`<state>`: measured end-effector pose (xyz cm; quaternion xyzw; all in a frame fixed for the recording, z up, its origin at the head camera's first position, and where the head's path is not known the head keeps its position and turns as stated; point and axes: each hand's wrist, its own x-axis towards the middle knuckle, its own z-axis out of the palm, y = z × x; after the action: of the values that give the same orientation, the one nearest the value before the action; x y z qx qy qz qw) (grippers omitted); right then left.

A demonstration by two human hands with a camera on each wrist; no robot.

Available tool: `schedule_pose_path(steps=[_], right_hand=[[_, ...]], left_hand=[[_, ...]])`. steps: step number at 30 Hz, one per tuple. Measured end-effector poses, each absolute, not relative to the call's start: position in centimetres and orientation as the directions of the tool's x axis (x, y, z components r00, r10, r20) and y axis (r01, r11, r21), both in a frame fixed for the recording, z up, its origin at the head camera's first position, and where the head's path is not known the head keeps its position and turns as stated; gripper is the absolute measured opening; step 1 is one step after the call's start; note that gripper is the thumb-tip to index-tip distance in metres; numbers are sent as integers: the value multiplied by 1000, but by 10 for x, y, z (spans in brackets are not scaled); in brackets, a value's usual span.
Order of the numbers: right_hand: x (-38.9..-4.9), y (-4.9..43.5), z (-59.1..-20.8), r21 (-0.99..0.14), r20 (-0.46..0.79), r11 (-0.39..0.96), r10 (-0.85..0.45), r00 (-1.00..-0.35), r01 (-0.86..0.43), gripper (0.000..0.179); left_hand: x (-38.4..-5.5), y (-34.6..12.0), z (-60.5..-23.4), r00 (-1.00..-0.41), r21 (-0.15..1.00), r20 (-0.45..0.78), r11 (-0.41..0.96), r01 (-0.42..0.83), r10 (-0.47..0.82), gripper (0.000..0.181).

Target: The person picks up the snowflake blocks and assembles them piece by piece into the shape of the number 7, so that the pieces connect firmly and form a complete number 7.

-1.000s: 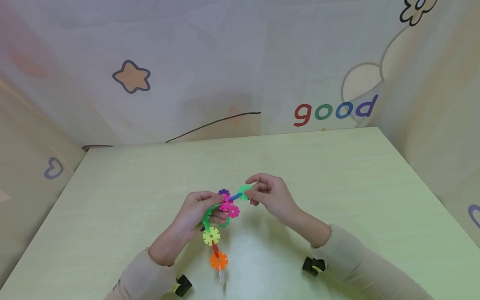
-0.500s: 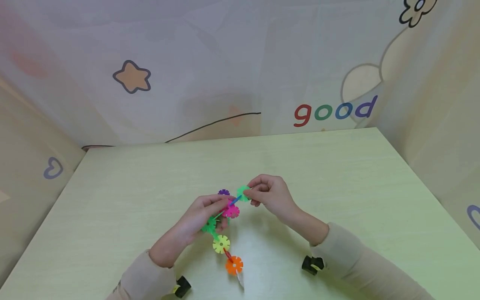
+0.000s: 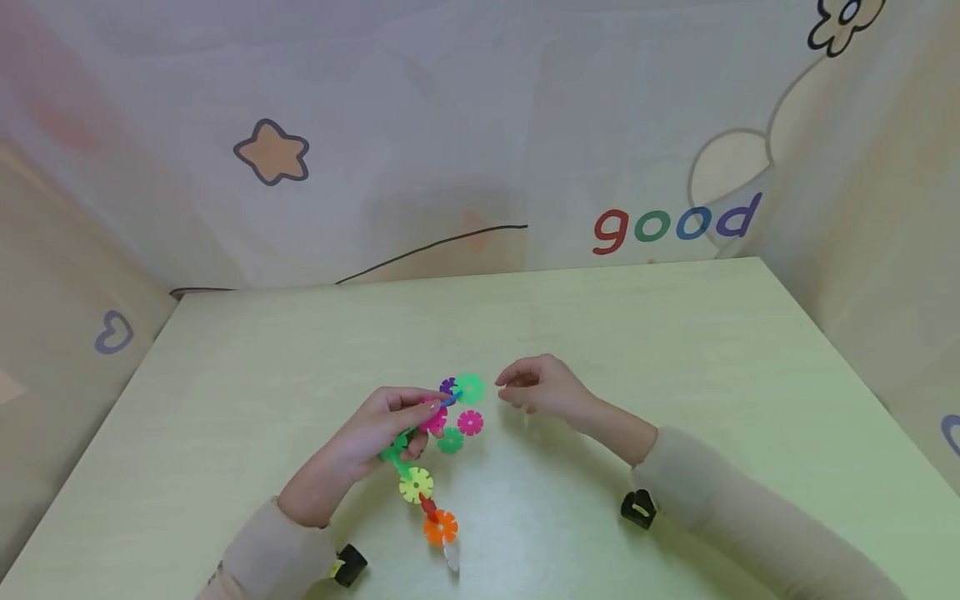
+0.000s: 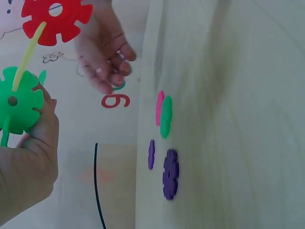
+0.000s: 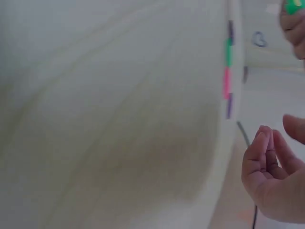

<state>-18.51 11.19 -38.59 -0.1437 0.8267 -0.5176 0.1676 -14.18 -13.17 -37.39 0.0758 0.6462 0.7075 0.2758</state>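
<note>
My left hand [image 3: 375,429] grips a chain of notched plastic snowflake discs near its pink disc [image 3: 432,419]. A blue disc [image 3: 450,400], seen edge-on, joins that one to a light green disc [image 3: 470,388] at the top end. Below the hand hang green pieces, a yellow disc [image 3: 416,485], a red disc [image 4: 71,26], an orange disc [image 3: 441,528] and a whitish disc [image 3: 452,556]. To the right of the chain, my right hand [image 3: 546,387] is apart from it, with fingers loosely bent and nothing between them.
Loose on the pale table [image 3: 675,350] lie a pink disc [image 3: 470,422], a green disc [image 3: 451,440] and purple discs [image 4: 170,174], close to the left hand. A printed cloth [image 3: 420,150] stands behind the table and along its sides.
My right hand has let go of the light green disc and drawn slightly right. The left hand has shifted left with the chain, and that disc stays on it.
</note>
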Motion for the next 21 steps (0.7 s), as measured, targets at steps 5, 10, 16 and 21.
schedule_pose_path(steps=[5,10,16,21], right_hand=[[-196,105,-404,-837,-160,527,-495,-854,-149,28],[-199,92,-412,-780,-148,581,-531,-834,-232,35],[-200,80,-417,-715,-124,627,-549,-827,-309,36],[-197,75,-412,-655,-123,665,-562,-818,-359,28]], left_hand=[[-147,-145,-374,-837,952,-254,-25,-304,485,47],[-153,-157,-377,-842,950,-258,-33,-310,473,48],[-156,-166,-378,-849,951,-247,-51,-305,466,47],[-157,-167,-379,-852,948,-257,-51,-313,457,46]])
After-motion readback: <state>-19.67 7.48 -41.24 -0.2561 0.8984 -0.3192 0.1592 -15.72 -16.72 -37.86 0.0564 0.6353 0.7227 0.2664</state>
